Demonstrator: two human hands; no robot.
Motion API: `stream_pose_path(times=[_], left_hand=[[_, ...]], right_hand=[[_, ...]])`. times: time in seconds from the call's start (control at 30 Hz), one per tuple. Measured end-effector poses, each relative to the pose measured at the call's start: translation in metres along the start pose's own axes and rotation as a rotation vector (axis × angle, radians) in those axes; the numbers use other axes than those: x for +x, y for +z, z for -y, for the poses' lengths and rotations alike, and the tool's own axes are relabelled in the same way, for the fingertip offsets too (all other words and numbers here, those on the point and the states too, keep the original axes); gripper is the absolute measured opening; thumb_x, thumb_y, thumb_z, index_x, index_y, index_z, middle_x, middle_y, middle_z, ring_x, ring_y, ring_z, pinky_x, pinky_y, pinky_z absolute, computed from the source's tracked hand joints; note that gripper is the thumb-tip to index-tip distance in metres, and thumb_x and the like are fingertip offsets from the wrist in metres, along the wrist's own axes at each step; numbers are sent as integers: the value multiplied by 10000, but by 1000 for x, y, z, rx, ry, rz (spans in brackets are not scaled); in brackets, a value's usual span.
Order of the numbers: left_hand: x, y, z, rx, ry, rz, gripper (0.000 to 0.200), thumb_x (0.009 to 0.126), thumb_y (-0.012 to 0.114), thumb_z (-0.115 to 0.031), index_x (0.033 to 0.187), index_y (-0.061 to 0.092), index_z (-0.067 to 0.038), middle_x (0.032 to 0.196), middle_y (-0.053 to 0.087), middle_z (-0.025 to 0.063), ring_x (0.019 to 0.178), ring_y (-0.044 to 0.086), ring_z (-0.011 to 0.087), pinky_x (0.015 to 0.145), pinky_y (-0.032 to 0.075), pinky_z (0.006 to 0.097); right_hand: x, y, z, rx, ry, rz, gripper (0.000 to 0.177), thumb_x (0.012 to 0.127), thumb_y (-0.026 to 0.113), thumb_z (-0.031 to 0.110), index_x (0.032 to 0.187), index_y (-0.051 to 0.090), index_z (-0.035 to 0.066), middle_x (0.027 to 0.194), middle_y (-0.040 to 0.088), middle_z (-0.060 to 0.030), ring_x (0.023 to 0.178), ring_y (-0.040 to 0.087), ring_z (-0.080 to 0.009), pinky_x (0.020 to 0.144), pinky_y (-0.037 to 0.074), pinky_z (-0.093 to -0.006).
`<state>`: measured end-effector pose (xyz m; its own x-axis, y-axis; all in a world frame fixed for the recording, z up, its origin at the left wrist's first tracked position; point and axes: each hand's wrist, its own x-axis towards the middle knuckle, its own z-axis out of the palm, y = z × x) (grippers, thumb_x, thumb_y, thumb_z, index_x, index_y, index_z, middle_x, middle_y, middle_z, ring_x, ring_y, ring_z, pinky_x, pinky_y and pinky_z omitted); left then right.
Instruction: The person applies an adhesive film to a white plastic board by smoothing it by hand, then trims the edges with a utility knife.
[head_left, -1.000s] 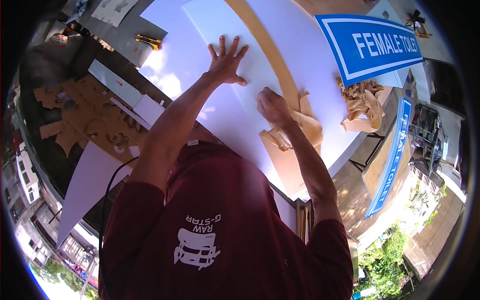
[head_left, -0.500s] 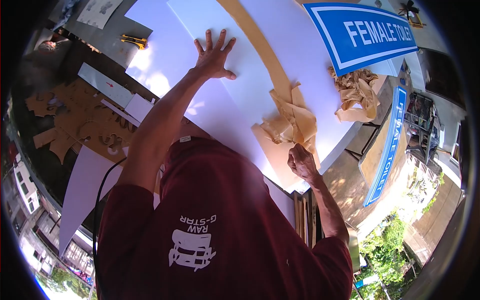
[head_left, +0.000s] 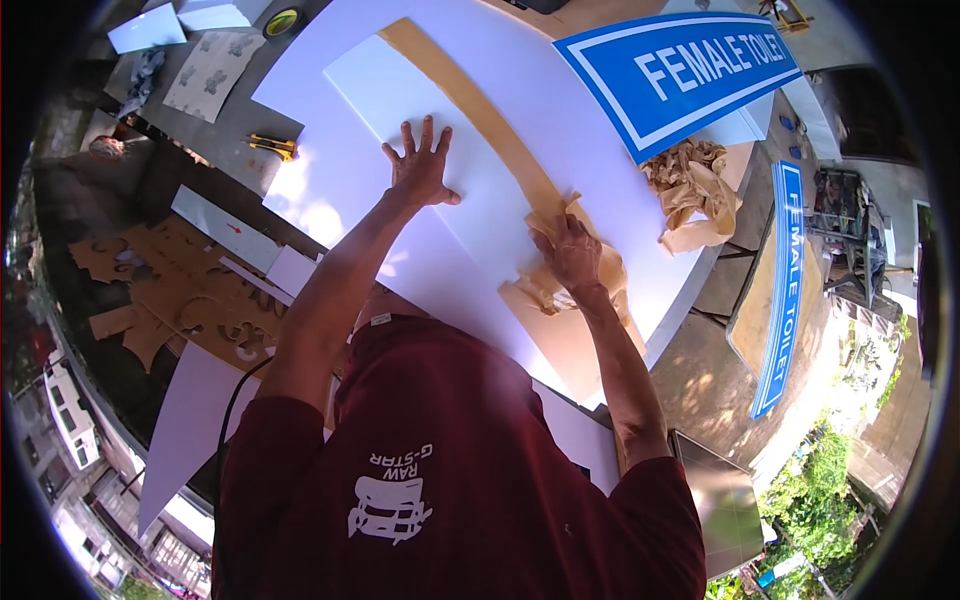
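My left hand (head_left: 420,172) lies flat with its fingers spread on a pale sheet (head_left: 480,215), which rests on a larger white sheet (head_left: 630,215). Fingers bent, my right hand (head_left: 574,252) grips the crumpled part of a brown paper strip (head_left: 480,105). From there the strip runs flat along the pale sheet to its far end. Loose folds of the same paper bunch under and beside my right hand. A wider brown piece (head_left: 565,350) extends toward my body.
Blue "FEMALE TOILET" signs (head_left: 690,75) are at the upper right, with more (head_left: 783,300) at the right. Crumpled brown paper (head_left: 700,195) lies nearby. At the left are a yellow cutter (head_left: 272,147), a tape roll (head_left: 283,22) and brown cut-out scraps (head_left: 190,290).
My right hand has moved forward and slightly left, up the brown strip, from the near end of the crumpled paper. My left hand stays spread on the sheet. The head view has shifted.
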<state>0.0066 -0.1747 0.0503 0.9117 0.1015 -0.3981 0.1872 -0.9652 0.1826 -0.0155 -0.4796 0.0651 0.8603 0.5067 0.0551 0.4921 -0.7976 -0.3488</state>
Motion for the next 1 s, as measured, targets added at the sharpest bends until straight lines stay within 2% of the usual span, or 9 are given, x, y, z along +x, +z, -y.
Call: stream_pose_path(times=[0.17, 0.5, 0.63, 0.67, 0.73, 0.8, 0.83, 0.9, 1.0], left_hand=[[0, -5, -7, -12, -47, 61, 1336, 615, 941, -456, 1645, 129, -204, 1716, -31, 145, 1536, -33, 524, 1075, 241, 831], [2, -3, -5, 4, -41, 45, 1313, 629, 935, -451, 1644, 142, -191, 1717, -29, 137, 1538, -19, 522, 1057, 260, 830], [5, -3, -2, 20, 4, 63, 1331, 616, 932, -476, 1637, 147, -140, 1702, -24, 204, 1498, 5, 607, 1016, 313, 829], [8, -5, 1, 54, 40, 70, 1340, 615, 925, -515, 1633, 147, -122, 1690, -24, 237, 1473, 31, 645, 970, 372, 826], [13, -13, 7, 76, 90, 97, 1312, 622, 913, -559, 1623, 190, -116, 1681, 50, 249, 1458, 114, 639, 929, 459, 788], [31, -26, 28, 23, 166, 184, 1167, 686, 849, -619, 1590, 320, -102, 1674, 121, 245, 1449, 211, 611, 1054, 434, 701], [41, -33, 39, 11, 198, 171, 1042, 737, 799, -640, 1524, 445, -57, 1596, 350, 254, 1422, 370, 522, 1121, 424, 582], [46, -71, 64, -221, 294, 248, 900, 849, 727, -584, 1482, 482, 7, 1337, 651, 216, 1306, 576, 369, 1114, 450, 471], [29, -109, 99, -562, 202, 222, 812, 896, 701, -564, 1428, 542, 29, 1351, 639, 235, 1199, 646, 394, 1064, 495, 443]], right_hand=[[11, 38, -14, 51, -78, 94, 178, 952, 655, 234, 937, 613, 62, 943, 678, -123, 905, 681, -344, 752, 563, -502], [-125, -60, -80, 421, 244, 276, 74, 943, 666, 118, 945, 627, 55, 829, 675, -104, 699, 663, -310, 621, 509, -418], [-132, -50, -88, 481, 372, 129, 188, 994, 679, 215, 987, 647, 30, 809, 688, -115, 672, 639, -205, 626, 512, -374], [-131, -56, -89, 485, 381, 45, 336, 1033, 632, 339, 979, 652, 8, 739, 661, -115, 646, 612, -169, 609, 509, -356], [-137, -67, -102, 692, 605, -96, 555, 1065, 509, 498, 913, 666, -12, 636, 574, -48, 558, 522, -119, 509, 431, -288], [-144, -71, -111, 844, 818, -311, 520, 1023, 587, 509, 784, 600, 47, 613, 496, 16, 529, 444, -71, 472, 357, -244], [-152, -66, -121, 820, 783, -388, 510, 984, 658, 507, 699, 502, 114, 578, 435, 50, 496, 382, -50, 445, 301, -233], [-164, -68, -121, 1074, 744, -528, 542, 926, 768, 423, 633, 376, 189, 529, 356, 85, 451, 285, -21, 407, 197, -246], [-176, -60, -115, 1080, 657, -672, 464, 838, 777, 160, 600, 379, 190, 532, 353, 97, 476, 285, -16, 440, 203, -237]])
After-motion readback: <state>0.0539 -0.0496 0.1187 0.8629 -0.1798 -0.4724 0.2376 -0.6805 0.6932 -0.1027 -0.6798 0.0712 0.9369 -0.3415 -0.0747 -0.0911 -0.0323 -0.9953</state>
